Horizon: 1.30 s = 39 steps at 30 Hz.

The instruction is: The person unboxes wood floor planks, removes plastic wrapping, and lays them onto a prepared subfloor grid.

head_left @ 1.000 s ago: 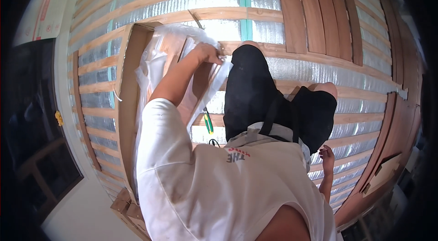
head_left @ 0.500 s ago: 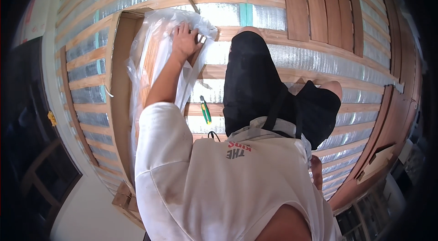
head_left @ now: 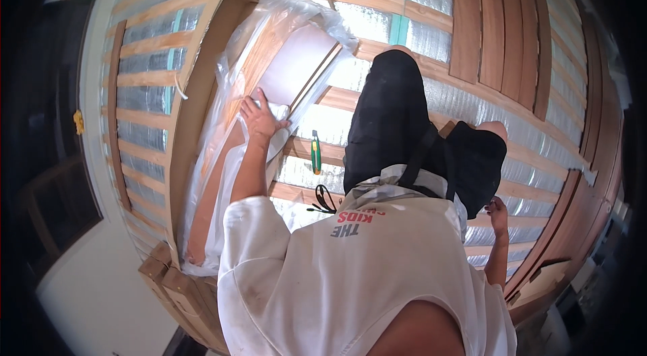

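Note:
My left hand [head_left: 261, 117], open with fingers spread, rests on a stack of wooden planks [head_left: 269, 36] wrapped in clear plastic [head_left: 325, 22]. A pale sheet [head_left: 300, 59] shows on the stack, which lies along a long, open cardboard box [head_left: 199, 73]. Just right of that hand, a green-and-yellow utility knife [head_left: 316, 152] lies among the wooden battens, near a looped black cord [head_left: 322, 198]. My right hand [head_left: 497, 211] hangs beside my knee, away from the stack, its fingers loosely curled and apart with nothing visible in them.
Battens [head_left: 141, 78] run over silver foil [head_left: 424, 43] with green tape. Brown boards [head_left: 492, 33] cover the upper right part and line the right side. More cardboard boxes [head_left: 178, 288] lie at lower left, by a pale wall and dark doorway [head_left: 67, 120].
My left hand has moved down along the stack from its top end, uncovering the pale sheet to view. My right hand shows again beside my knee. The view has shifted.

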Each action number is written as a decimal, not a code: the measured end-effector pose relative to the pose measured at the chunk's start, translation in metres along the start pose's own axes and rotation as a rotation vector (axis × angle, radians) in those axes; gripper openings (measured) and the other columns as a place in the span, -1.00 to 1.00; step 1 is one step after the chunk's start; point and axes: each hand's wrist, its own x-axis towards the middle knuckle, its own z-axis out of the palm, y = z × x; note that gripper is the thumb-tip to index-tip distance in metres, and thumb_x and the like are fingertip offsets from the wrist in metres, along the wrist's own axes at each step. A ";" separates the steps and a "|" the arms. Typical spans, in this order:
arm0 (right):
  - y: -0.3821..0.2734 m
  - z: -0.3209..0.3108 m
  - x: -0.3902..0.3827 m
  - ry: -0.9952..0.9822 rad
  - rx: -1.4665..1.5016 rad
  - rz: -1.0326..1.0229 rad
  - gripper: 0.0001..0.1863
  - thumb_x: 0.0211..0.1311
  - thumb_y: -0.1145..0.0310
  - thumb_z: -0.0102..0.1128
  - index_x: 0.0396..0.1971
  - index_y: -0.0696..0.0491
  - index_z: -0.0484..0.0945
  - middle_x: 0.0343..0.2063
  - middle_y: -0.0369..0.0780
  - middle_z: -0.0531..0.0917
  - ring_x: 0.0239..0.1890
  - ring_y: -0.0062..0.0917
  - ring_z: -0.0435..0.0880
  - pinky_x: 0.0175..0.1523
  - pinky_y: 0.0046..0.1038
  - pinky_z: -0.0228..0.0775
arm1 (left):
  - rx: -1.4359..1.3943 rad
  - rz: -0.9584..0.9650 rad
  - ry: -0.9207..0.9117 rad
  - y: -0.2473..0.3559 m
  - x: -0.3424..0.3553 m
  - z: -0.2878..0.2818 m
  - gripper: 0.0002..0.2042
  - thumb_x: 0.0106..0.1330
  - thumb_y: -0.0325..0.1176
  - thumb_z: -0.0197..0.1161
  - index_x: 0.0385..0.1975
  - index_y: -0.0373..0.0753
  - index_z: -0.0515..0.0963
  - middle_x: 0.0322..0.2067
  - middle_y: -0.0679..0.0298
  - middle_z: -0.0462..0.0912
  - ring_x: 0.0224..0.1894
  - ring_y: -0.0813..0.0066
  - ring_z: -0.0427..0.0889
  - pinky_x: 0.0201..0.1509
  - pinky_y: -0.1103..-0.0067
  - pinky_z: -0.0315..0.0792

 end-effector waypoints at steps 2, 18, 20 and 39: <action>-0.041 -0.006 0.014 0.006 -0.108 -0.054 -0.69 0.38 0.28 -0.04 0.03 0.06 0.46 -0.32 -0.34 0.63 -0.31 -0.64 0.60 -0.24 -0.58 0.39 | -0.029 -0.003 -0.064 -0.006 0.003 -0.003 0.34 -0.40 0.13 0.59 0.39 -0.26 -0.16 0.24 -0.35 0.01 0.29 -0.28 0.03 0.38 0.12 -0.10; -0.301 0.136 0.018 0.093 -0.017 -0.737 -0.75 0.37 0.41 0.02 -0.06 0.21 0.53 -0.33 -0.19 0.65 -0.24 -0.55 0.61 -0.04 -0.55 0.42 | -0.232 0.116 0.356 0.036 -0.082 0.042 -0.32 0.04 -0.31 0.29 0.25 -0.19 0.25 0.19 -0.15 0.22 0.25 -0.13 0.21 0.34 0.20 0.10; -0.276 0.121 0.025 0.059 0.054 -0.580 -0.72 0.39 0.39 0.01 -0.03 0.22 0.50 -0.31 -0.23 0.65 -0.25 -0.60 0.59 -0.04 -0.56 0.43 | -0.136 0.078 0.335 0.045 -0.106 0.050 -0.23 0.04 -0.29 0.30 0.32 -0.17 0.14 0.27 -0.20 0.10 0.32 -0.17 0.09 0.40 0.17 0.00; -0.289 0.150 0.033 -0.066 -0.096 -0.658 -0.74 0.38 0.42 0.00 -0.06 0.22 0.52 -0.32 -0.20 0.66 -0.21 -0.60 0.60 0.00 -0.60 0.39 | -0.150 0.052 0.147 0.037 -0.077 0.044 0.15 -0.32 -0.13 0.51 0.35 -0.32 -0.04 0.24 -0.37 0.02 0.31 -0.32 0.01 0.42 0.04 -0.17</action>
